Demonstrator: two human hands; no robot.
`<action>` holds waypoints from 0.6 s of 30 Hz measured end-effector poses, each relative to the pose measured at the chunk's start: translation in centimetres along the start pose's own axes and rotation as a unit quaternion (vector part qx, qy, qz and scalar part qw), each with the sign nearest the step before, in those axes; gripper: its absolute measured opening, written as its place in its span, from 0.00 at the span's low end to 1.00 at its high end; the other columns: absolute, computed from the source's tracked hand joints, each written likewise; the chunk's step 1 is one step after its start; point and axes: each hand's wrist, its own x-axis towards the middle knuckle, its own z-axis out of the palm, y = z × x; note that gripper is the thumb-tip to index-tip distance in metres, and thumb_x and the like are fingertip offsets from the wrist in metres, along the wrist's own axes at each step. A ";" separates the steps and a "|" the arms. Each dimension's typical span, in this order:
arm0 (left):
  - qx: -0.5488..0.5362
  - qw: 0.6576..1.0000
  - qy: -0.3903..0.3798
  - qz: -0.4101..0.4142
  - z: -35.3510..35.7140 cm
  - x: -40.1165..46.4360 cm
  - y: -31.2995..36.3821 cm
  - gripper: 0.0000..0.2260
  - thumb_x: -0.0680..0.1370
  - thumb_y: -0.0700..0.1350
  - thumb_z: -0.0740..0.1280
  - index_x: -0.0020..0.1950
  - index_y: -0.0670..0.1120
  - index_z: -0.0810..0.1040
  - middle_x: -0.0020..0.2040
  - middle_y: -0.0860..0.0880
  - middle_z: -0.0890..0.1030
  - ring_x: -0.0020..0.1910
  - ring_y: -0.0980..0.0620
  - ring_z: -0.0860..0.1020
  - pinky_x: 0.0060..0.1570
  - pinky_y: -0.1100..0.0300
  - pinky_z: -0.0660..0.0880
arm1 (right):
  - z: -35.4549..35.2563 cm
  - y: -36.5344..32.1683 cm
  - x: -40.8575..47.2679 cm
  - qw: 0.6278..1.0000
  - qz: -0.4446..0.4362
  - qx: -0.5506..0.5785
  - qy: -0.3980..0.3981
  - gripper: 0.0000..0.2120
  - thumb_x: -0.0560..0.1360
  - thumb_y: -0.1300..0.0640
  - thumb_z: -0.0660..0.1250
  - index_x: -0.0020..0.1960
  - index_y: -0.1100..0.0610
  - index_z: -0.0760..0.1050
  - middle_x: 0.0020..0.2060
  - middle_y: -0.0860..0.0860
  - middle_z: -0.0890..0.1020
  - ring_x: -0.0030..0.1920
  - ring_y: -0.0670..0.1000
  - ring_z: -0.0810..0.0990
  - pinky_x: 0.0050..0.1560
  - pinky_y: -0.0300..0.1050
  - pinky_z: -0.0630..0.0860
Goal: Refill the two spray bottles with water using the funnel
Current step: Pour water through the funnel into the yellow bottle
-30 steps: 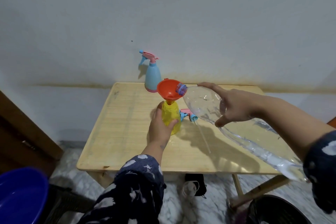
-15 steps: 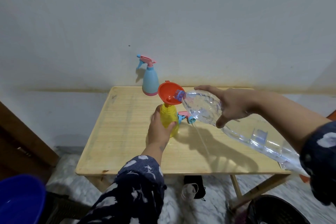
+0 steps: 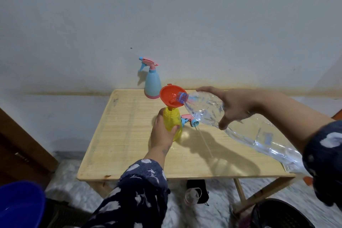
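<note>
Head view: left hand (image 3: 162,135) wrapped around yellow bottle (image 3: 173,122), standing upright on table (image 3: 118,135). Orange funnel (image 3: 173,97) seated in its neck, just above that hand. Right hand (image 3: 235,107) gripping clear water bottle (image 3: 205,109), tipped with mouth inside funnel. Loose spray head (image 3: 189,119) lying between both hands. Blue bottle (image 3: 152,85) upright beyond left hand, by wall.

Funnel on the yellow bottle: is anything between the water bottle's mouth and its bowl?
Nothing visible. The clear water bottle, gripped by the right hand, has its mouth over the rim of the orange funnel, which sits in the yellow spray bottle held by the left hand.
</note>
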 end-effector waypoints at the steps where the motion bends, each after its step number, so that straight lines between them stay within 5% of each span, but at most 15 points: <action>1: 0.000 1.000 0.000 0.000 0.0 0.0 0.0 0.34 0.74 0.46 0.74 0.75 0.52 0.61 0.67 0.51 0.72 0.63 0.50 0.72 0.57 0.62 0.66 | 0.0 0.1 0.1 1.000 0.001 -0.001 -0.003 0.52 0.62 0.56 0.76 0.72 0.31 0.46 0.27 0.46 0.73 0.28 0.51 0.76 0.41 0.52 0.81; 11: 0.003 1.000 0.000 0.000 -0.2 -0.2 0.3 0.33 0.74 0.45 0.74 0.75 0.52 0.61 0.67 0.51 0.72 0.62 0.51 0.72 0.57 0.62 0.66 | 0.2 0.7 0.9 1.000 0.005 0.011 -0.009 0.53 0.59 0.55 0.76 0.68 0.28 0.45 0.33 0.57 0.81 0.29 0.57 0.78 0.40 0.59 0.82; 14: 0.002 1.000 -0.002 -0.001 -0.2 -0.2 0.3 0.33 0.74 0.45 0.74 0.75 0.52 0.61 0.67 0.51 0.72 0.63 0.50 0.72 0.57 0.63 0.66 | 0.1 0.5 0.7 1.000 0.007 0.008 -0.005 0.52 0.60 0.55 0.76 0.68 0.28 0.45 0.30 0.54 0.79 0.29 0.57 0.79 0.41 0.58 0.82; 18: 0.003 1.000 0.003 0.002 -0.2 -0.2 0.3 0.33 0.74 0.45 0.74 0.75 0.52 0.62 0.65 0.51 0.73 0.62 0.50 0.73 0.56 0.63 0.66 | 0.1 0.5 0.8 1.000 0.006 0.006 -0.010 0.53 0.59 0.54 0.76 0.68 0.27 0.44 0.38 0.58 0.82 0.28 0.57 0.79 0.41 0.61 0.82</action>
